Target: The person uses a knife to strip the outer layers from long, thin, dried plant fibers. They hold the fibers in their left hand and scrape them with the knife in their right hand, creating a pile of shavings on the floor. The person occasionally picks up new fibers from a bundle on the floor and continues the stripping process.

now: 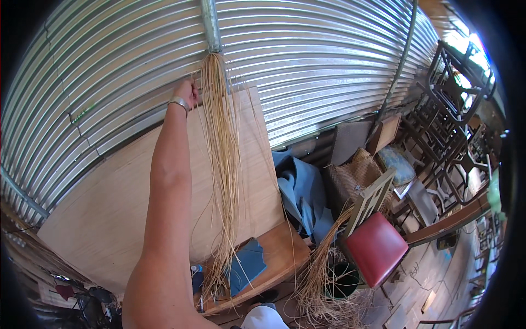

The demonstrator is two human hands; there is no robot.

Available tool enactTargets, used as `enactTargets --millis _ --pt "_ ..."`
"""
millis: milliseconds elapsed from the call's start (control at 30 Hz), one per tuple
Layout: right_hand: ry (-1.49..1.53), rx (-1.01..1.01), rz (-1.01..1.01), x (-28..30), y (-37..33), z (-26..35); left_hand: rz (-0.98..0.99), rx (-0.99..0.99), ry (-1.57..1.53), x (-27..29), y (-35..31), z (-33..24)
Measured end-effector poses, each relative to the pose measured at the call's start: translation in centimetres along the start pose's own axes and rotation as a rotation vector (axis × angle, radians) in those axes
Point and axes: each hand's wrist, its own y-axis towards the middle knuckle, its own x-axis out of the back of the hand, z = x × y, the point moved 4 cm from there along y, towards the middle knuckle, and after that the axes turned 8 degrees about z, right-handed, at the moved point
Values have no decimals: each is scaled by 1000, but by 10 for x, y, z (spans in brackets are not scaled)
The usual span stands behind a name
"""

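Here, fibre strands (pixel 220 120) hang; green marking (pixel 83 113) unreadable.

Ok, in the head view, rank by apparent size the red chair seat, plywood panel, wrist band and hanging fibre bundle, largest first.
Plywood panel
Hanging fibre bundle
Red chair seat
Wrist band

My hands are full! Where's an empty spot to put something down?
The red chair seat is bare, beside its slatted backrest. The brown wooden top has room between the blue piece and its right end. It's crowded left of that piece, where hanging strands trail.
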Motion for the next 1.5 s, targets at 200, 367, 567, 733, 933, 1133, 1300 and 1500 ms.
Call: enactTargets --millis 200,367,567,733,933,1133,1300,1500 --pt "-7 7 3 -3 -1 -5 -470 -196 1565 3 -28 17" --pt "18 -4 -26 3 0 -6 -832 -204 1396 -77 -87 -24" --pt "21 2 -23 3 -2 -7 -890 -777 1421 -100 -78 -67" --pt "34 2 -32 11 -4 -4 -528 -385 1421 -127 -35 -79" --pt "45 -1 -23 12 -11 -8 -495 -611 1317 -92 15 -88" --pt "39 -12 -19 15 -11 -10 -459 -566 1356 -78 27 -96" --pt "43 -25 -28 19 -8 -6 -530 -754 1216 -108 -2 -93" --pt "26 -21 -9 15 -3 -3 -415 -637 896 -78 23 -100"
